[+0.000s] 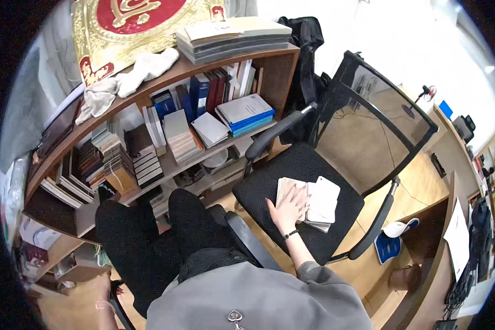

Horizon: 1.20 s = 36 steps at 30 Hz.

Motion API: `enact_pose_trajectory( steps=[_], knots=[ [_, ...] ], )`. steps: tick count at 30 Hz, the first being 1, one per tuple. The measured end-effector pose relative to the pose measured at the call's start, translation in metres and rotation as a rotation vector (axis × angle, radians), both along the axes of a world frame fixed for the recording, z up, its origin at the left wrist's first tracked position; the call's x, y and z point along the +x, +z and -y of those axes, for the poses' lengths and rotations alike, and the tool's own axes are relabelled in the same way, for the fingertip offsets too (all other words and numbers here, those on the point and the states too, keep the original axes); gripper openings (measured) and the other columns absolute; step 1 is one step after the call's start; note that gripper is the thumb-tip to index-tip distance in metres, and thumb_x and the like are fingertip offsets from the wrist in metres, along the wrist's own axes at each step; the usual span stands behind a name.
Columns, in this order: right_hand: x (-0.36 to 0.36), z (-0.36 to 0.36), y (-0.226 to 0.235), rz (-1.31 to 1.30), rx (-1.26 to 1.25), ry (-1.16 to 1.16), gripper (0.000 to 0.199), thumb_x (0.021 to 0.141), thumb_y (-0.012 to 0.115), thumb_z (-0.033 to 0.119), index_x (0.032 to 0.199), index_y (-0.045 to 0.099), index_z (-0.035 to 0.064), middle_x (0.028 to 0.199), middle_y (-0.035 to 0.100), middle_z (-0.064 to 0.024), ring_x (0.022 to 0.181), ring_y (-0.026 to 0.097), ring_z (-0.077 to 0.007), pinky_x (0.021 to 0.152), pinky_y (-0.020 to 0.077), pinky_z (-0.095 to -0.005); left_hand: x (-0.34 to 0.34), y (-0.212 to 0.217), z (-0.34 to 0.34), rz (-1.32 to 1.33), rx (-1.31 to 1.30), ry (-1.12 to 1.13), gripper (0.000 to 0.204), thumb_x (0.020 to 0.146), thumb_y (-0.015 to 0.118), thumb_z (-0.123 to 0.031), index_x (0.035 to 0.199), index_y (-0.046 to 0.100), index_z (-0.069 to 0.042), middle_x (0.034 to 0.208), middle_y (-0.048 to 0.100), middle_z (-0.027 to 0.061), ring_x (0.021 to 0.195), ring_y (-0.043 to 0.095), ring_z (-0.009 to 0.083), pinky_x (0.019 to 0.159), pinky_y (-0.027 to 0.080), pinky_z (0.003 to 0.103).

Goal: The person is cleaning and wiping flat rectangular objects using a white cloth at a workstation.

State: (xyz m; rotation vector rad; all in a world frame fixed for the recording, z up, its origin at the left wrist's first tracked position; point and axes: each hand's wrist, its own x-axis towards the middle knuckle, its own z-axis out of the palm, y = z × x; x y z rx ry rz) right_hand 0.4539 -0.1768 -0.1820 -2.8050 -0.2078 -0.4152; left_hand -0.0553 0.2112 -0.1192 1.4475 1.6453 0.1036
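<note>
Black chair [285, 163] bears pale cards [323, 200], the right hand [290, 210] resting on them.

Office of some kind. Wooden bookcase [283, 66] at 10 o'clock, shelves packed with bound volumes [217, 93] and blue-and-white stacks of paper [247, 110]. Thick grey-edged paper pile [234, 44] on bookcase top, 12 o'clock. Black mesh-backed armchair [349, 206], usual desk type, at 3 o'clock. Wooden desk [439, 258] at 4 o'clock, with loose white sheet [457, 236] and black cable bundle [456, 294]. Small fan [425, 93] at 2 o'clock. Glare whitens 1 o'clock; shared workplace or home study, hard to tell.
</note>
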Motion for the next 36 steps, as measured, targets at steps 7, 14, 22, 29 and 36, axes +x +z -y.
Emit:
enact_pose_trajectory(
  steps=[7, 14, 22, 29, 36],
  knots=[
    [-0.006, -0.017, -0.018, -0.043, -0.090, -0.073, 0.096, 0.072, 0.059, 0.055, 0.141, 0.013, 0.0046, 0.145, 0.007, -0.0217, 0.129, 0.003, -0.0529, 0.092, 0.0124, -0.0716, 0.087, -0.075, 0.041, 0.081, 0.306, -0.280, 0.032, 0.087, 0.046, -0.028, 0.099, 0.051, 0.001, 0.095, 0.058, 0.0161, 0.081, 0.057, 0.0277, 0.071, 0.048, 0.036],
    [-0.010, -0.017, 0.007, -0.276, -0.120, -0.202, 0.092, 0.072, 0.063, 0.046, 0.141, 0.015, 0.0079, 0.146, 0.006, -0.0169, 0.129, 0.008, -0.0504, 0.091, 0.0202, -0.0702, 0.293, -0.191, 0.054, 0.287, 0.789, -0.615, 0.041, 0.085, 0.050, -0.019, 0.122, 0.047, -0.002, 0.113, 0.054, 0.0193, 0.105, 0.051, 0.0301, 0.090, 0.040, 0.032],
    [-0.016, -0.003, -0.005, -0.200, 0.004, -0.188, 0.095, 0.070, 0.067, 0.044, 0.140, 0.015, 0.0079, 0.146, 0.005, -0.0166, 0.131, 0.009, -0.0454, 0.097, 0.0203, -0.0639, 0.298, -0.219, 0.030, -0.620, 1.108, -0.346, 0.016, 0.087, 0.044, -0.016, 0.089, 0.058, -0.007, 0.084, 0.062, 0.0104, 0.074, 0.061, 0.0242, 0.062, 0.048, 0.036],
    [-0.022, 0.001, 0.006, -0.219, 0.091, -0.175, 0.097, 0.067, 0.070, 0.043, 0.139, 0.015, 0.0072, 0.146, 0.006, -0.0173, 0.131, 0.011, -0.0442, 0.098, 0.0213, -0.0614, 0.297, -0.253, 0.021, -0.926, 1.145, -0.163, 0.017, 0.085, 0.045, -0.015, 0.076, 0.060, -0.011, 0.077, 0.063, 0.0058, 0.068, 0.062, 0.0213, 0.057, 0.048, 0.035],
    [-0.019, -0.010, 0.008, -0.354, 0.074, -0.314, 0.098, 0.065, 0.072, 0.043, 0.138, 0.018, 0.0069, 0.140, 0.019, -0.0183, 0.128, 0.020, -0.0435, 0.097, 0.0239, -0.0607, 0.288, -0.260, 0.019, -0.841, 1.080, -0.244, 0.019, 0.084, 0.045, -0.014, 0.075, 0.061, -0.011, 0.075, 0.063, 0.0052, 0.068, 0.062, 0.0210, 0.058, 0.048, 0.034]
  ],
)
